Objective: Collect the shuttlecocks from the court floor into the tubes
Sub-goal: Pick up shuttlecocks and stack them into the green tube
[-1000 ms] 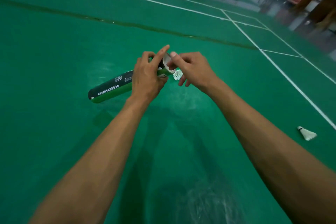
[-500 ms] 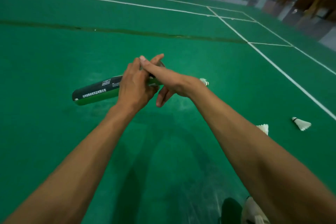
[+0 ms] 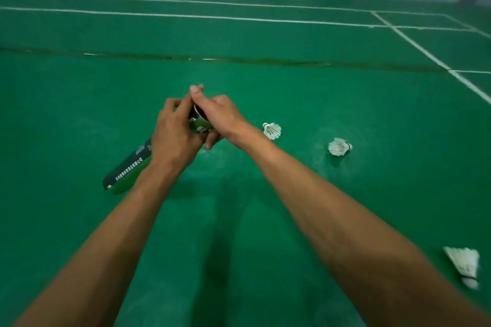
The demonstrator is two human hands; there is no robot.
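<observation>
Your left hand (image 3: 175,138) grips the tube (image 3: 127,167) while your right hand (image 3: 218,114) curls over its mouth, seemingly seating a shuttlecock, so next reach for the shuttlecock (image 3: 272,130) lying at three o'clock.

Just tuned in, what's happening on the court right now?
A person is gathering shuttlecocks into a tube. The left hand grips the tube near its open end, and the right hand is over that opening, fingers at the mouth. Three shuttlecocks lie on the green floor to the right: one near the right wrist, another farther right, a third close by.
</observation>
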